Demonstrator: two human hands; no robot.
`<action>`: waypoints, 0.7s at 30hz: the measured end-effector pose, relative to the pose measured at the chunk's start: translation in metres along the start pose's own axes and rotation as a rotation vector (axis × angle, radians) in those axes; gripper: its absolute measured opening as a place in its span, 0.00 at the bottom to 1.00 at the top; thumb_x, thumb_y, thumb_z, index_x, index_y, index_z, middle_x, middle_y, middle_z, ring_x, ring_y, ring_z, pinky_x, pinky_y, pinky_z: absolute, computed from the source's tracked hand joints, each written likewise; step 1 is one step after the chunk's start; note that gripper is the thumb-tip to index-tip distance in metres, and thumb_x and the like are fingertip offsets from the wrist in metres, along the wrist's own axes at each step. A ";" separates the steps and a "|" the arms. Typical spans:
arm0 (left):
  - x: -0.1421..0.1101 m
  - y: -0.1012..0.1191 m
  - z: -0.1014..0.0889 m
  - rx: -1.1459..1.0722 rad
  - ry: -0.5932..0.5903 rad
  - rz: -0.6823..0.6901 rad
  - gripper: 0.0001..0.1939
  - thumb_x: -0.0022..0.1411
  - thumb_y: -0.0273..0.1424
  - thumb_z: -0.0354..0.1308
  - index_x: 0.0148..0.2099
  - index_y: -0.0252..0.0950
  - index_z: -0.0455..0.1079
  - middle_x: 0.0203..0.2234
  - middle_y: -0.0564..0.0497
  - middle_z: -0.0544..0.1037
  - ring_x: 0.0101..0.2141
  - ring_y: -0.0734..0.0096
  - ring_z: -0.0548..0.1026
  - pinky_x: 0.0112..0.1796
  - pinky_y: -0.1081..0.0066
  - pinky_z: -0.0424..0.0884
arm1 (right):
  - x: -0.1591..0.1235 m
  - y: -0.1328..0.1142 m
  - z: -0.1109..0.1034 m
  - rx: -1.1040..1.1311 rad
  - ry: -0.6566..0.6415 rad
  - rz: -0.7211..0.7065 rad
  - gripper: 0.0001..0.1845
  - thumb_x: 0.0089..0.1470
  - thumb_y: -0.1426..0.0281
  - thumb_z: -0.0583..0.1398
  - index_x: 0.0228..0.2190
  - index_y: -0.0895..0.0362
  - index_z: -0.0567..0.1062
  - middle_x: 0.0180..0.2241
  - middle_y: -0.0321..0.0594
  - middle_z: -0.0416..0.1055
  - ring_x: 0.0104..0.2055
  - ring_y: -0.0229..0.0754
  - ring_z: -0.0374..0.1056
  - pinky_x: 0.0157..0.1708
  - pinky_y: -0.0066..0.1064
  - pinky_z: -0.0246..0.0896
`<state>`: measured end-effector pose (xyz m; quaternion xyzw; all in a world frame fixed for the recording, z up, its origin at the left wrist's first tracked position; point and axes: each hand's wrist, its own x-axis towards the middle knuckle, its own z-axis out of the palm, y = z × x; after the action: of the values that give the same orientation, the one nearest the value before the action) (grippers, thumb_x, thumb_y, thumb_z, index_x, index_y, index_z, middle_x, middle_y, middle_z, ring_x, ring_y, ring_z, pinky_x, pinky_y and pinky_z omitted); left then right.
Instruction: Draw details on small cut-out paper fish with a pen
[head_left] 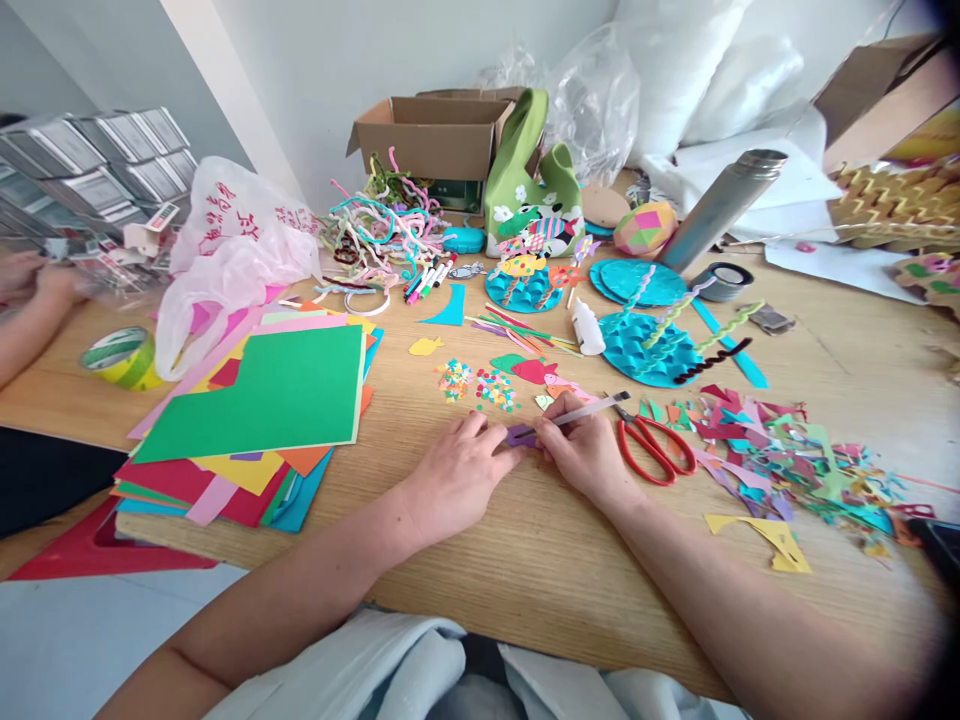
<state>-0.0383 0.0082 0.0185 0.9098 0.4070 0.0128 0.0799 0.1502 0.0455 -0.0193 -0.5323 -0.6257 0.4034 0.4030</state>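
Note:
My right hand (pixel 581 440) grips a slim pale pen (pixel 592 408) with its dark end pointing up and right, and the tip is down at a small purple paper piece (pixel 520 436). With thumb and forefinger, my left hand (pixel 466 462) holds that purple paper against the table. Red-handled scissors (pixel 655 450) lie just right of my right hand. Beyond my hands are paper fish cut-outs, among them a red fish (pixel 534 371) and a yellow fish (pixel 426 346). Small piles of paper dots (pixel 496 389) lie just past my left fingers.
Coloured paper sheets (pixel 300 385) are stacked at left near yellow tape (pixel 120 357). Paper scraps (pixel 795 450) spread at right. Farther back are blue discs with twisted stems (pixel 651 345), a glue bottle (pixel 588 328), a flask (pixel 720 210) and pipe cleaners (pixel 382 230). Another person's hands (pixel 37 285) show far left.

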 end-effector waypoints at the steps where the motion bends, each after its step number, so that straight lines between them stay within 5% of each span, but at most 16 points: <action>1: 0.000 0.000 0.000 0.001 0.003 0.002 0.23 0.67 0.21 0.45 0.61 0.41 0.66 0.48 0.46 0.71 0.50 0.57 0.64 0.51 0.58 0.69 | 0.000 0.000 0.000 0.004 -0.003 0.001 0.10 0.49 0.68 0.60 0.23 0.52 0.63 0.16 0.31 0.63 0.17 0.37 0.58 0.18 0.30 0.53; 21: 0.000 0.000 0.000 0.007 0.002 -0.002 0.23 0.67 0.21 0.46 0.60 0.40 0.67 0.49 0.45 0.71 0.51 0.56 0.64 0.52 0.58 0.68 | 0.000 0.000 0.000 0.025 -0.012 0.011 0.10 0.50 0.68 0.60 0.23 0.51 0.62 0.15 0.30 0.63 0.16 0.37 0.58 0.17 0.30 0.53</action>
<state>-0.0381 0.0080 0.0184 0.9096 0.4082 0.0120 0.0763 0.1502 0.0454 -0.0193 -0.5283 -0.6200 0.4167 0.4035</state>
